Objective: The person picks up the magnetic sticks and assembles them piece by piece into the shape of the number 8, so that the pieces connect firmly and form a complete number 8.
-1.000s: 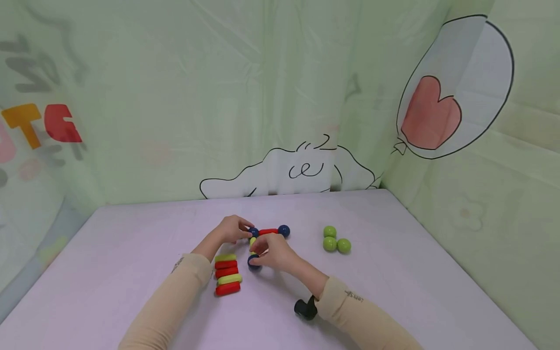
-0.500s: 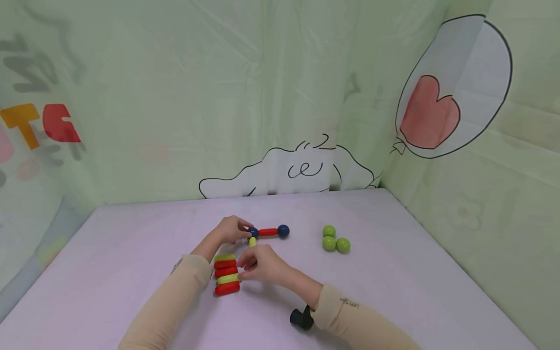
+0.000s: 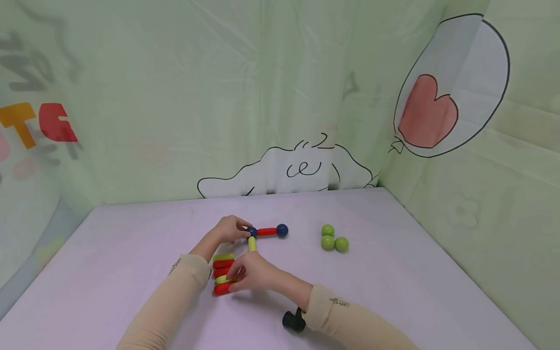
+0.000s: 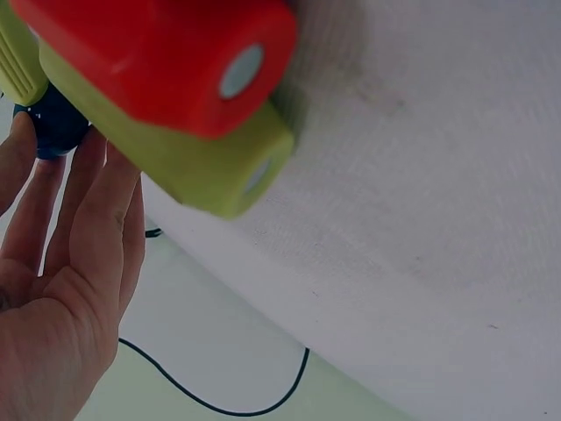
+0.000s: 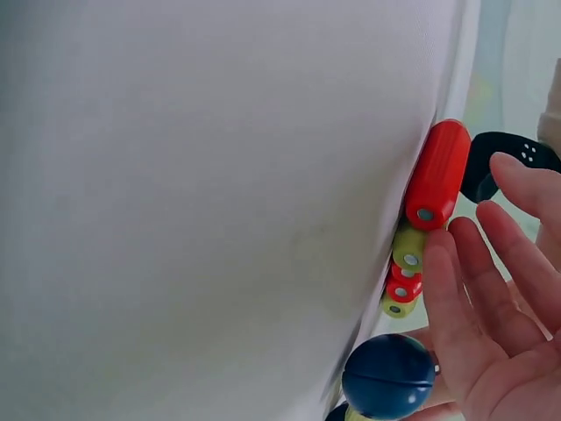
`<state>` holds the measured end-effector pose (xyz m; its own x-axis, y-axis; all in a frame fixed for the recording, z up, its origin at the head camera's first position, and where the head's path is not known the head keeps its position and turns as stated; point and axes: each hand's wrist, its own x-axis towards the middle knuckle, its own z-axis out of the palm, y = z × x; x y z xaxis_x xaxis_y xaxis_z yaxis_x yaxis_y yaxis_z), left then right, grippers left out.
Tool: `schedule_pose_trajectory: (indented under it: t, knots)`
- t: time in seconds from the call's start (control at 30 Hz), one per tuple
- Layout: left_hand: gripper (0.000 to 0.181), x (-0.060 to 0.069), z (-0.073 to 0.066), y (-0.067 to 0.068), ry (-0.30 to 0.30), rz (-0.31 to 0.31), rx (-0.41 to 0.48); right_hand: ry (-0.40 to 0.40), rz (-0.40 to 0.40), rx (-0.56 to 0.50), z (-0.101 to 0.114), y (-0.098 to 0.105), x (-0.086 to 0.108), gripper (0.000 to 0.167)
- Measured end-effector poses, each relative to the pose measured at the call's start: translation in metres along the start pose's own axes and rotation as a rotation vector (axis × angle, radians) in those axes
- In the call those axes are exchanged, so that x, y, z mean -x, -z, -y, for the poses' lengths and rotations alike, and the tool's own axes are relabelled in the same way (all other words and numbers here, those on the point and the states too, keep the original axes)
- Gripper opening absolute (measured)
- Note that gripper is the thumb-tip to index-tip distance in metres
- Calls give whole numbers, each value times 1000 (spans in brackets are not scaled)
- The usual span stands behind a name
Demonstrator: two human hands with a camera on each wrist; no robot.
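My left hand pinches a blue ball between thumb and fingertips, as the left wrist view confirms. From that ball a red rod runs right to another blue ball, and a yellow-green rod runs toward me. A further blue ball shows beside my right hand; the hand hides it in the head view. That hand reaches over a row of rods, its fingers loosely bent at the nearest red rod and a yellow-green rod, with thumb and fingers apart.
Three green balls lie together to the right. The row's farthest yellow-green rod is close to my left sleeve. A black device is strapped at my right wrist. The table's far edge meets a printed curtain.
My right hand has left the near blue ball and moved left and toward me, over the row of rods. My left hand stays on its ball.
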<state>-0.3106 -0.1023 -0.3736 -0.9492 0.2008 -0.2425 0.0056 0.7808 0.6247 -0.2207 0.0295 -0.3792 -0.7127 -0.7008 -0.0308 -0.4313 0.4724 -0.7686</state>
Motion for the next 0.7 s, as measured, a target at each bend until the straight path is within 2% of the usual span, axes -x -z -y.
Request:
schedule_pose_trajectory:
  t: [0.1, 0.43, 0.7]
  knots:
    - [34, 1, -1, 0, -1, 0, -2, 18, 12, 39, 1, -2, 0, 14]
    - [34, 0, 0, -1, 5, 3, 3, 3, 23, 239, 8, -6, 0, 14]
    - [33, -1, 1, -2, -4, 4, -5, -2, 32, 285, 10, -8, 0, 13]
